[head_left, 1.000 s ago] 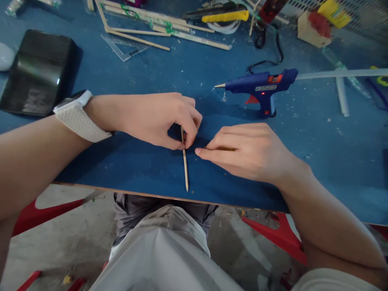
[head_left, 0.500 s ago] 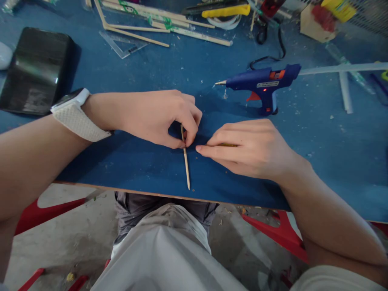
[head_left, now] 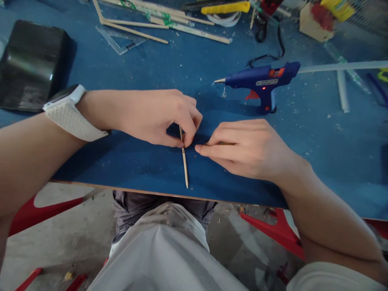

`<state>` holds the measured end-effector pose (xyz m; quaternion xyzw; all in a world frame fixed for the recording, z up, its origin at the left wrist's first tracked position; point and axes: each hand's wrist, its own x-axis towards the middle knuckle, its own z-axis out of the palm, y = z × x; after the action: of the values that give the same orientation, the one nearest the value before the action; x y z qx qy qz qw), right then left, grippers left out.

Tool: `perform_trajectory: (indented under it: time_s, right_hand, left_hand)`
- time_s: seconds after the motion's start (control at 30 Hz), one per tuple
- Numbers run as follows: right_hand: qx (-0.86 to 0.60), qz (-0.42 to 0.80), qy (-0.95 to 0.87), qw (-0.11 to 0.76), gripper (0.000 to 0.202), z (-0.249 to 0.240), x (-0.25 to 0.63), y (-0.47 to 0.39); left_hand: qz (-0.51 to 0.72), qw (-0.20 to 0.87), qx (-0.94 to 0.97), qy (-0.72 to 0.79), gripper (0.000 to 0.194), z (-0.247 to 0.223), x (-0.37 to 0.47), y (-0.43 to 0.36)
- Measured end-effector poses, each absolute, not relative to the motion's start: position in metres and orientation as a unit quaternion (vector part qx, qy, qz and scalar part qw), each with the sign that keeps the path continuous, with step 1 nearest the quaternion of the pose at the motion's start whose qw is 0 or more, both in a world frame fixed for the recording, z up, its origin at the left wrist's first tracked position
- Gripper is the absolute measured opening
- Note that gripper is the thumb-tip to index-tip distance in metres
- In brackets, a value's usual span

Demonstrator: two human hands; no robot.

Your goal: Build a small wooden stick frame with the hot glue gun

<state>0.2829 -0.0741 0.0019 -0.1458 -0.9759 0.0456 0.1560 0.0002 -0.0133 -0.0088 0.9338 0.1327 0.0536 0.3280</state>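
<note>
One slender, pointed wooden stick (head_left: 185, 169) near the edge of the blue table (head_left: 136, 169) — pinched by the left hand (head_left: 154, 115); right hand (head_left: 251, 149) closed on one thin, mostly hidden brownish object (head_left: 227, 143); one plastic glue gun (head_left: 260, 81) beyond.

No text readable on my feed: I get a pale label (head_left: 266, 82) with tiny blurred print on the blue hot glue gun (head_left: 261, 79), green printing on the stick wrappers (head_left: 166, 18), too soft to make out, otherwise nothing legible.
</note>
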Motion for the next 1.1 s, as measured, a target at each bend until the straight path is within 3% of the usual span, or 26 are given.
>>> perform_trajectory:
  time_s: [0.23, 0.43, 0.67, 0.83, 1.1]
  right_hand:
    - [-0.148, 0.047, -0.977, 0.149, 0.019, 0.001, 0.277, -0.079]
    - [-0.149, 0.020, -0.977, 0.152, 0.025, 0.000, 0.271, -0.081]
    - [-0.135, 0.038, -0.981, 0.137, 0.022, 0.007, 0.283, -0.074]
    - [-0.142, 0.077, -0.975, 0.152, 0.015, 0.006, 0.289, -0.067]
    - [-0.127, 0.023, -0.980, 0.153, 0.023, -0.001, 0.277, -0.075]
  left_hand:
    - [0.083, 0.328, 0.935, 0.110, 0.039, -0.008, 0.000, -0.015]
    - [0.068, 0.326, 0.935, 0.119, 0.024, -0.003, 0.003, -0.016]
    - [0.059, 0.325, 0.938, 0.102, 0.020, -0.003, 0.003, -0.012]
    - [0.037, 0.337, 0.932, 0.126, 0.021, -0.004, 0.003, -0.013]
    - [0.034, 0.319, 0.937, 0.138, 0.030, -0.002, 0.006, -0.018]
